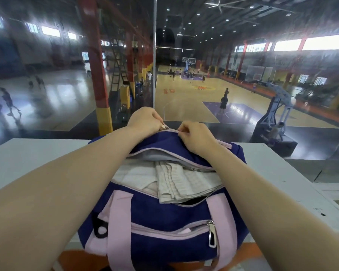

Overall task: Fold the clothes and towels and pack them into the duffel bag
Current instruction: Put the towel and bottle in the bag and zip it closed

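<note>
A navy duffel bag [164, 222] with pale pink straps and trim sits on a white bench [27, 157], seen from above by the person working on it. Both bare forearms reach forward over the bag to its far end. The left hand [145, 120] has its fingers [158, 118] curled and pinching the small metal zipper pull [164, 127] at the far end of the top opening. The right hand [196, 136] lies just beside it, fingers curled and pinching the pink zipper tape [224, 144] and the bag's fabric edge.

The main zipper is open along most of its length. Inside the opening lie folded pale towels [180, 182], one ribbed and off-white, reaching up to the rim and slightly over its near edge. On the near side of the bag a front pocket [170, 229] has its own zipper partly open, with a silver pull hanging at the right.

Beyond the bench, through glass, is a large indoor basketball court [194, 94] with small, distant players.
</note>
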{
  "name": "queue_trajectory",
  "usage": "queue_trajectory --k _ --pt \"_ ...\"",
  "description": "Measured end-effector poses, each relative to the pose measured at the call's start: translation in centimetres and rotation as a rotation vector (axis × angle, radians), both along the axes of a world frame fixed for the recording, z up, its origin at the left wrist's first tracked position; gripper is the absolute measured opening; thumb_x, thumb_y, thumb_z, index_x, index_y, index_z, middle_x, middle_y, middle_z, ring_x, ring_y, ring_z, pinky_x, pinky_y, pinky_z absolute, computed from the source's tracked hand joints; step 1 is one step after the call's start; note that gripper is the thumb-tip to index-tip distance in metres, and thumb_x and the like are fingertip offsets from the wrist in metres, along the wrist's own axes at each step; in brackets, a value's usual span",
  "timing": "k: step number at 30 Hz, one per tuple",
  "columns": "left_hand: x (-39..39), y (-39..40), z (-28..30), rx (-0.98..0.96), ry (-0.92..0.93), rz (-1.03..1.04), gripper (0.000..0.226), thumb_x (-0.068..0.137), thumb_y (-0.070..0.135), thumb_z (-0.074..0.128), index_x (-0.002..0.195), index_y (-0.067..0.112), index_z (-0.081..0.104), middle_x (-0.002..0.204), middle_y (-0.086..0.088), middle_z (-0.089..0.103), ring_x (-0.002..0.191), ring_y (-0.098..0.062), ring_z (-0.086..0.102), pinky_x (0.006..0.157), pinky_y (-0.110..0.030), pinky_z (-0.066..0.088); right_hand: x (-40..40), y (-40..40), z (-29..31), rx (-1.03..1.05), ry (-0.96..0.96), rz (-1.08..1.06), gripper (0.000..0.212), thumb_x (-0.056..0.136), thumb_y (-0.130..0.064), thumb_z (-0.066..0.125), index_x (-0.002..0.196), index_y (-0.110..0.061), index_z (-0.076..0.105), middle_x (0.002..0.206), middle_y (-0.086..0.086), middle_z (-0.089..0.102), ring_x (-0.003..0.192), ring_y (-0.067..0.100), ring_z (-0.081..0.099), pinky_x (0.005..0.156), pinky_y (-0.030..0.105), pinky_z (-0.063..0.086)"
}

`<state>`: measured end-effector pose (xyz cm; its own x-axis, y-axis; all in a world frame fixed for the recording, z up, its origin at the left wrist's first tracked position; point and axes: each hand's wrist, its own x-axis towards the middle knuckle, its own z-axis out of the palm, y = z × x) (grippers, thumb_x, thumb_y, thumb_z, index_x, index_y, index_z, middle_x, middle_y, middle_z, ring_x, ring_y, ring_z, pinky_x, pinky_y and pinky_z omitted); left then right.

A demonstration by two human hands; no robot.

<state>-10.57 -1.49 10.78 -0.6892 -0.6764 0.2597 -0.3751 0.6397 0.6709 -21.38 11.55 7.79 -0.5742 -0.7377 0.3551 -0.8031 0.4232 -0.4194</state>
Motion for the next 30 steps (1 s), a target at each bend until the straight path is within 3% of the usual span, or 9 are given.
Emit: queue_trajectory --k 7,17,19,21,24,26,28,30 --pt "2.1 -2.2 0.3 0.08 0.08 -0.023 0.021 0.079 0.008 0.075 0.07 0.026 0.068 0.079 0.011 0.066 0.083 -0.007 0.059 0.068 -0.018 0.04 -0.1 0.2 0.1 -0.021 0.101 0.041 0.01 0.093 -0.015 0.054 0.092 -0.016 0.064 0.102 0.003 0.068 0.094 0.024 0.06 0.085 0.038 0.048" --pt "2.7 -3.6 -0.2 0.158 0.088 -0.001 0.021 0.077 0.008 0.077 0.068 0.025 0.07 0.078 0.004 0.071 0.071 -0.01 0.059 0.06 -0.022 0.042 -0.3 0.1 0.0 -0.013 0.112 0.058 0.01 0.095 -0.016 0.054 0.096 -0.013 0.064 0.104 0.004 0.068 0.096 0.023 0.059 0.085 0.034 0.046" --pt "3.0 -4.1 -0.1 0.186 0.087 0.013 0.019 0.077 0.007 0.076 0.07 0.024 0.072 0.079 0.001 0.073 0.074 -0.014 0.063 0.065 -0.027 0.05 -0.4 0.2 0.0 -0.01 0.115 0.056 0.01 0.095 -0.016 0.054 0.095 -0.014 0.063 0.104 0.003 0.067 0.096 0.022 0.059 0.084 0.033 0.045" --pt "3.1 -4.5 0.0 0.22 0.085 0.024 0.016 0.076 0.005 0.076 0.072 0.021 0.075 0.079 -0.001 0.074 0.085 -0.023 0.068 0.08 -0.036 0.058 -0.4 0.1 0.0 -0.004 0.118 0.066 0.01 0.095 -0.016 0.053 0.096 -0.014 0.063 0.103 0.002 0.067 0.095 0.022 0.058 0.084 0.033 0.045" --pt "2.9 -4.9 -0.1 0.262 0.066 0.036 0.016 0.075 0.005 0.076 0.073 0.02 0.076 0.084 -0.005 0.075 0.088 -0.026 0.068 0.087 -0.04 0.057 -0.1 0.0 0.5 0.003 0.116 0.076 0.011 0.096 -0.015 0.052 0.094 -0.013 0.063 0.1 0.002 0.066 0.092 0.02 0.056 0.083 0.033 0.044" --pt "4.2 -6.2 0.3 0.166 0.037 0.108 0.012 0.077 0.007 0.074 0.081 0.018 0.077 0.091 -0.007 0.074 0.089 -0.022 0.066 0.088 -0.037 0.056 -0.9 1.0 0.5 0.009 0.142 0.028 0.012 0.095 -0.011 0.05 0.091 -0.01 0.062 0.093 0.003 0.065 0.088 0.023 0.056 0.076 0.032 0.041" --pt "6.9 -8.6 1.3 0.122 0.041 0.197 0.012 0.08 0.007 0.072 0.091 0.01 0.076 0.086 -0.009 0.07 0.08 -0.021 0.063 0.071 -0.025 0.057 -2.1 2.8 0.3 0.012 0.14 -0.028 0.014 0.094 -0.009 0.049 0.087 -0.01 0.061 0.083 0.0 0.061 0.083 0.024 0.055 0.069 0.029 0.033" --pt "9.5 -10.1 1.7 0.217 0.051 0.188 0.014 0.082 0.001 0.07 0.095 0.008 0.073 0.081 -0.006 0.066 0.068 -0.014 0.056 0.052 -0.014 0.047 -2.6 3.6 0.2 0.023 0.141 -0.019 0.014 0.096 -0.011 0.049 0.085 -0.014 0.059 0.079 -0.006 0.057 0.078 0.019 0.051 0.068 0.026 0.031"
